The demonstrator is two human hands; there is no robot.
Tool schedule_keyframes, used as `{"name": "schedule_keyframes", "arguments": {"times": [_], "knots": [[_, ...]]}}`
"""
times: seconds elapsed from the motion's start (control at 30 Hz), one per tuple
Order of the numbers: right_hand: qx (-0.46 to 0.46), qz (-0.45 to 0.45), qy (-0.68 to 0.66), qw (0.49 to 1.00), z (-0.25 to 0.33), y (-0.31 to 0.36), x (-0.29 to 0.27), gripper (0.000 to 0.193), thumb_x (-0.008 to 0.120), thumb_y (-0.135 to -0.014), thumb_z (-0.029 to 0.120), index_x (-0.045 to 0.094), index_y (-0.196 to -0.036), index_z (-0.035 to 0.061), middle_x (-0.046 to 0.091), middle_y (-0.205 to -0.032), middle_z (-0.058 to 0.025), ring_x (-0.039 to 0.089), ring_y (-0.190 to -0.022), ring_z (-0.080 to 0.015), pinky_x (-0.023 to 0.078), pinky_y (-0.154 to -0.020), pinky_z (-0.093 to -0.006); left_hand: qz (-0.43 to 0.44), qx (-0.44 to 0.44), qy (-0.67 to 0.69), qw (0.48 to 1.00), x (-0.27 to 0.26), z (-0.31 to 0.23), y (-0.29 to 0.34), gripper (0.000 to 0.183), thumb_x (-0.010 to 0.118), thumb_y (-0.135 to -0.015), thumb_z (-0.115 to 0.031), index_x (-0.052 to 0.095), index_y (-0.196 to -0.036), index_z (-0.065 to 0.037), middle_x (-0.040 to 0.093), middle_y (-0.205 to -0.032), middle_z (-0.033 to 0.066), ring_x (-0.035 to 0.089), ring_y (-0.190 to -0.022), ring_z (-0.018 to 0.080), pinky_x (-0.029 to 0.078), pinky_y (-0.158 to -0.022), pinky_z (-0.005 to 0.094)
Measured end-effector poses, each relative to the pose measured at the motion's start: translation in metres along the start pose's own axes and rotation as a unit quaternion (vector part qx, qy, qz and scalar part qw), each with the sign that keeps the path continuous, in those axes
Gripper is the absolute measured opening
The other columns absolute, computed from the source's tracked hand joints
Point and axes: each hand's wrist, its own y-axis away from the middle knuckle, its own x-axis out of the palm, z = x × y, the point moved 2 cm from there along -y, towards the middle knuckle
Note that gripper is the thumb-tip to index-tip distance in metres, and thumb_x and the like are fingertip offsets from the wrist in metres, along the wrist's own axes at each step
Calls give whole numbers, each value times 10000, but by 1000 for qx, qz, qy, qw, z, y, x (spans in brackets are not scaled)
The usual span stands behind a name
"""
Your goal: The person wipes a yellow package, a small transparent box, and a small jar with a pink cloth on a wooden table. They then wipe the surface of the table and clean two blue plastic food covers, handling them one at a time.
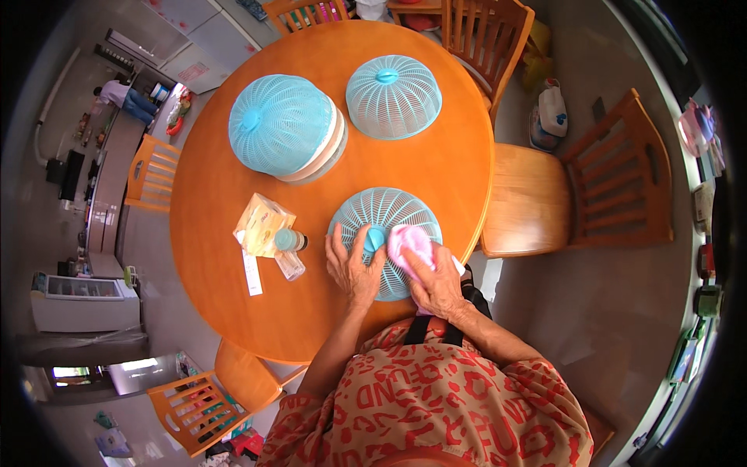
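A light-blue mesh food cover [405, 204] with a round knob lies dome up near the table's front edge. My left hand [355, 271] steadies it from the left, thumb and forefinger about the knob, the other fingers along the ribs. In my right hand [437, 286] is a bunched pink cloth [411, 243], pressed against the cover's right side. Part of the cover's near rim is hidden by my hands. A second blue cover [394, 97] sits farther back, and a larger blue cover [280, 124] tops a pale stack at the back left.
Left of my left hand on the round wooden table [233, 327] are a tissue pack [264, 222], a small capped jar [286, 240], a clear box [291, 266] and a white strip [251, 272]. Wooden chairs [529, 198] surround the table. Another person [128, 101] is far left.
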Motion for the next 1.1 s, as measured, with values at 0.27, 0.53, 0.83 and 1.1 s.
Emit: {"name": "schedule_keyframes", "arguments": {"times": [0.27,0.53,0.83,1.1], "knots": [[32,59,38,997,-38,-98,-11,444,643,-811,187,589,-1251,154,503,-1005,-191,530,-945,-361,475,-725,-472,67,-15,-29,997,-18,-12,-12,641,721,-765,-477,524,-1334,-255,275,-1455,183,222,-1339,414,261,-1012,610],[-10,96,121,988,-28,-131,-2,368,652,-795,204,635,-1161,170,537,-1023,-161,547,-976,-347,491,-734,-499,-39,95,46,994,8,7,-32,548,697,-811,-315,512,-1294,-134,381,-1429,146,326,-1322,348,252,-1041,531],[-59,142,36,987,3,-49,-14,464,690,-755,147,624,-1214,145,473,-938,-161,542,-879,-339,492,-720,-434,-30,102,-12,994,6,3,-31,484,725,-782,-271,577,-1238,-210,381,-1424,146,322,-1321,333,293,-1002,516],[83,73,-1,994,-37,-109,-4,431,644,-818,209,615,-1241,135,529,-1011,-210,592,-877,-381,507,-750,-454,-19,154,-20,988,-6,-10,-46,422,765,-731,-279,625,-1104,-139,443,-1317,125,394,-1212,341,321,-955,493]]}}
